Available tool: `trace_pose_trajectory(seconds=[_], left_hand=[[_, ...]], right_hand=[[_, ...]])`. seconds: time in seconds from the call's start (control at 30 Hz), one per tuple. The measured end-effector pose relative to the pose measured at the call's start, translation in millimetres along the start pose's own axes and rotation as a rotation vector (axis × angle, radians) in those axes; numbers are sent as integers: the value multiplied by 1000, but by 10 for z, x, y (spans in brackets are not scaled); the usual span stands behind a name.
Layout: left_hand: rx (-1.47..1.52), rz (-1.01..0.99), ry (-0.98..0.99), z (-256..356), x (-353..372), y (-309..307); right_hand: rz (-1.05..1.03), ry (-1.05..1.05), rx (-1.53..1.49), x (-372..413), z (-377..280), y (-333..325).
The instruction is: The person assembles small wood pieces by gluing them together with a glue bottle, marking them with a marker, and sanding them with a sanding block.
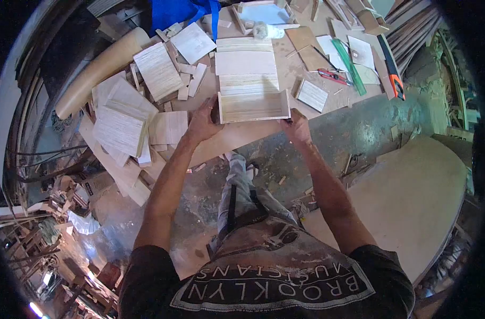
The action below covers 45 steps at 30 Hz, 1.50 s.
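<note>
A shallow open wooden box [254, 106] with raised side walls sits at the table's near edge, its hollow facing up toward me. My left hand [204, 121] grips its left end, and my right hand [296, 126] holds the lower right corner. The fingers of both hands are partly hidden by the box. Just beyond it, pale wooden boards [246, 63] lie in a column running away from me. A small wood block [312, 95] rests to the right of the box.
Stacked wood panels [120, 127] cover the table's left side. At the right lie a green ruler [350, 66], red-handled pliers or a similar tool [333, 76], and a saw with an orange handle [396, 86]. A glass jar [261, 30] stands near the back. Blue cloth [179, 13] is behind.
</note>
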State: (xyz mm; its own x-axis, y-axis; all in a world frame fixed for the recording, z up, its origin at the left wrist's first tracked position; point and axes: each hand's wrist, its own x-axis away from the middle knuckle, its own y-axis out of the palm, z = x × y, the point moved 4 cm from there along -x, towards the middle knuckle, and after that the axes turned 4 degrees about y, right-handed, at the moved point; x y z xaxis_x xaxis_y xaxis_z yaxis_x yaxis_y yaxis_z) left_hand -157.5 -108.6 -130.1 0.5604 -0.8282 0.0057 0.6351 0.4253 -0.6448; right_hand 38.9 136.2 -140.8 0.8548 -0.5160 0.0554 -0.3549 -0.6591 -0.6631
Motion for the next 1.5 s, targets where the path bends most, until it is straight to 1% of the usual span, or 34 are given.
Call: trace_pose_trajectory(seconds=[0.07,0.1,0.17,0.2,0.27,0.3,0.37,0.4,0.47,0.5,0.57,0.6,0.67,0.7,0.73,0.77,0.8,0.87,0.9,0.93,1.0,1.03,1.07,1.13,1.17,1.2,1.23,1.27,1.33,1.37,1.4,1.47,1.5], left_hand=[[-21,-54,-81,29,4,-3],[-25,-48,-77,20,40,33],[-145,198,-19,6,214,96],[-147,206,-10,39,254,103],[429,150,-233,-4,350,177],[428,149,-229,-21,370,230],[105,173,3,6,383,317],[105,172,3,53,382,331],[174,218,-129,94,391,332],[174,220,-127,120,404,333],[216,285,-42,199,403,295],[218,286,-37,168,399,294],[311,213,-47,47,410,309],[317,216,-38,97,355,190],[670,133,-292,105,320,81],[1014,37,-552,97,308,50],[1012,30,-548,34,280,38],[1021,59,-692,-143,270,118],[1025,53,-693,-111,276,154],[979,62,-697,-78,280,196],[929,60,-714,-45,240,218],[914,19,-690,-5,255,212],[899,-18,-659,31,220,198],[896,-14,-681,23,238,214],[889,-13,-687,19,236,205],[886,-18,-688,63,190,162],[918,14,-704,126,190,123],[950,50,-721,192,210,98],[919,71,-724,75,211,174],[890,79,-724,3,278,210],[887,92,-723,-18,283,221],[1027,298,-805,-69,355,252],[1025,311,-810,-2,343,218]], right_hand=[[-16,-17,48,-2,-13,-4],[-12,-24,48,-15,-15,-24],[-80,-44,74,11,-15,-49],[-71,-52,77,7,-41,-69],[-38,-6,-244,39,-74,-91],[-34,-7,-244,37,-73,-90],[-67,-120,-68,46,-109,-47],[-67,-119,-68,48,-129,-39],[-13,-133,-128,78,-181,-51],[-12,-135,-127,73,-135,-30],[18,-216,-87,41,-91,10],[21,-218,-83,15,-85,-36],[-158,-246,-187,-9,-55,-143],[-152,-249,-178,-55,164,-115],[-172,-84,-661,-92,601,36],[-184,89,-1146,-128,856,147],[-176,88,-1146,-176,698,65],[-125,500,-885,-260,247,-105],[-81,415,-811,-220,105,-75],[-78,417,-809,-231,118,-88],[-85,236,-310,-245,109,-82],[-27,226,-316,-268,151,-9],[-33,233,-318,-286,208,29],[11,172,-235,-292,201,24],[6,179,-239,-289,194,58],[57,166,-222,-306,144,37],[107,162,-203,-266,93,-8],[104,173,-203,-219,93,-33],[7,166,-341,-263,136,-1],[-198,251,-349,-273,194,-30],[-204,239,-352,-331,167,-81],[-282,413,-164,-380,190,-137],[-257,437,-73,-383,111,-198]])
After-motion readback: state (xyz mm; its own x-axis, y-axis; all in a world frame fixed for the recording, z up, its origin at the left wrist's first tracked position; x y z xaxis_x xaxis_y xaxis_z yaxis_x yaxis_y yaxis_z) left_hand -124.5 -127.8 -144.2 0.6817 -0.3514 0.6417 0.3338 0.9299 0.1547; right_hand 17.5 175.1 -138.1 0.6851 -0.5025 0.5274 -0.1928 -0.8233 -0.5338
